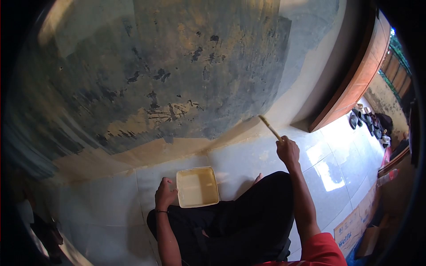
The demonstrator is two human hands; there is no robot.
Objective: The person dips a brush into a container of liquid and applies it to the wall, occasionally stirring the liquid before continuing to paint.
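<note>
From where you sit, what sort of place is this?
Probably a tiled porch or entry of a house under repainting. A worn, patchy wall meets a pale tiled floor, shoes lie by a wooden door frame, and a paint tray sits near the left hand.

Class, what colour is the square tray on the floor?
Cream, the tray, seen in the head view.

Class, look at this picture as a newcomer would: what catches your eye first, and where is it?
First the wall, which fills the upper picture, dark and blotchy with flaked patches. Then the right hand, raised at centre right, holding a brush whose tip points at the wall's base. Below centre, a cream tray lies on the tiled floor, with the left hand at its left edge.
</note>
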